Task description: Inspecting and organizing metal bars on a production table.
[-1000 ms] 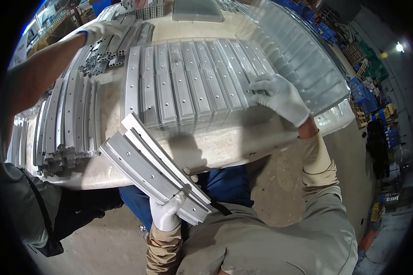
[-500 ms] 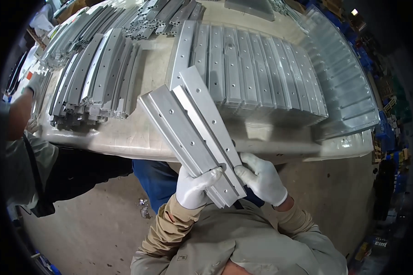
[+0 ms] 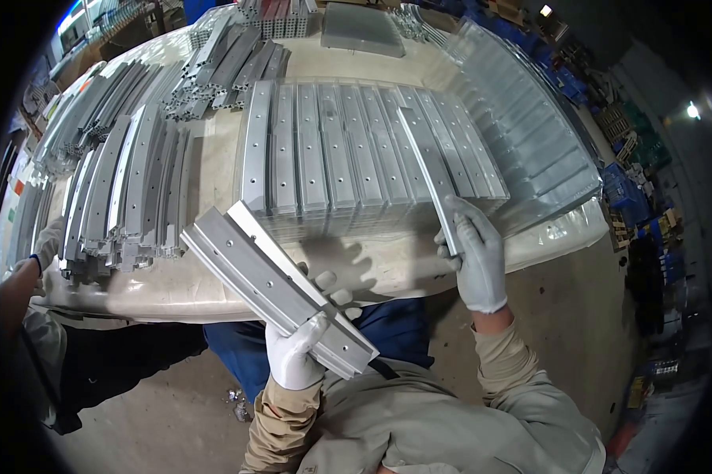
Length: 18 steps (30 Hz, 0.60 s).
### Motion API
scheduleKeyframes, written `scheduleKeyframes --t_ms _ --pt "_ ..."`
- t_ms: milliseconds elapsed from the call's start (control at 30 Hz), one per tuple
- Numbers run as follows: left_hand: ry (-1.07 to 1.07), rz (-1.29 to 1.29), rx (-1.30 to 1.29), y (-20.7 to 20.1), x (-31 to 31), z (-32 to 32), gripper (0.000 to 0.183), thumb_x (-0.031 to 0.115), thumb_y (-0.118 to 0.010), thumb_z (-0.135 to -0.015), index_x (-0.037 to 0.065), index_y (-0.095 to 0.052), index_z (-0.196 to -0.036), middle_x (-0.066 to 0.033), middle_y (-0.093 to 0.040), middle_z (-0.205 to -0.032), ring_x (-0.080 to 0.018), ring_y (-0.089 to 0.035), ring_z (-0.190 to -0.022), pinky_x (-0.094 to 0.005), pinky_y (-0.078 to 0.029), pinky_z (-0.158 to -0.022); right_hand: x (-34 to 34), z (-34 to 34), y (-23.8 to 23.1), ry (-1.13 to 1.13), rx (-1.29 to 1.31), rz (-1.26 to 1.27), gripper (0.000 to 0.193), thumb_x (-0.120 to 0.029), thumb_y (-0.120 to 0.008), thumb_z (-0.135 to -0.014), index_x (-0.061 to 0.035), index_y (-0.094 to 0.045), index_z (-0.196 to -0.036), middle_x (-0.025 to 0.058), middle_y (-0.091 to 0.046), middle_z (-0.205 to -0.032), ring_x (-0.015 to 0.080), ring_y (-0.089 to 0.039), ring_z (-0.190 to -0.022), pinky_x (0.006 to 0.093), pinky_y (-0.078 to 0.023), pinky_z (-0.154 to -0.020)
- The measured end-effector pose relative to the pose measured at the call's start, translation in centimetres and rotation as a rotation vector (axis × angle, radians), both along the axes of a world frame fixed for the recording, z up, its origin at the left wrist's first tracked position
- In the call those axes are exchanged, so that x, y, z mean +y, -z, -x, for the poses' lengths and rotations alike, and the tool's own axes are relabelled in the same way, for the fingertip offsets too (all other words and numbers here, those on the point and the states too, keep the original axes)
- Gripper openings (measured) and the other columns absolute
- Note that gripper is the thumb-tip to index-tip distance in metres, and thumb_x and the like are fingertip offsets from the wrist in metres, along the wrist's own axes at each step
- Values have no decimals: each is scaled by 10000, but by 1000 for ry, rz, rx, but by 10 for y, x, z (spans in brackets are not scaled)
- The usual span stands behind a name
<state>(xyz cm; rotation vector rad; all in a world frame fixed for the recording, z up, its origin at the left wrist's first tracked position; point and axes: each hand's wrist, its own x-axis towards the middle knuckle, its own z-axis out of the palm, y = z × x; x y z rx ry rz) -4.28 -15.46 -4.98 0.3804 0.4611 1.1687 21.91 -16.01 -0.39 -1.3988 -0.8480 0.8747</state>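
My gloved left hand (image 3: 296,355) is closed around two or so aluminium profiles (image 3: 261,278), long silver bars with drilled holes, held tilted in front of my body. Its thumb presses on the top face near the lower end. In my gloved right hand (image 3: 480,257) is a single aluminium bar (image 3: 428,174), gripped by its near end and reaching over the right part of a clear plastic tray (image 3: 340,207). Bars with holes lie side by side in that tray, in a neat row. Below, more layers show through the tray's front side.
Loose profiles (image 3: 123,186) are piled on the left of the table, with more stacks (image 3: 229,67) behind. Stacked clear trays (image 3: 522,142) stand at the right edge. A flat grey sheet (image 3: 362,30) lies at the back. Another person's gloved hand (image 3: 48,241) is at the left pile.
One bar has come away from the bundle in my right hand, carried right and forward over the tray. My left hand keeps the others, slightly lower and further left. The view has shifted.
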Motion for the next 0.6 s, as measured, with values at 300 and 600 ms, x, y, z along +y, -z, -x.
scheduleKeyframes --t_ms 300,600 --pt "13 -37 128 21 1 3 721 -13 -670 -859 -31 -378 -1518 -221 -620 -1319 -331 -688 -1088 -460 -617 -885 5 -20 3 -248 26 -26 578 -345 -702 -993 -24 -547 -1448 47 -691 -967 66 -604 -711 197 -437 -551" --pt "44 -61 144 20 0 4 708 -46 -642 -852 -35 -387 -1513 -230 -623 -1297 -367 -690 -1088 -509 -634 -875 10 -29 5 -164 -673 -136 519 -299 -811 -897 -38 -636 -1311 57 -684 -1016 136 -647 -843 246 -512 -629"
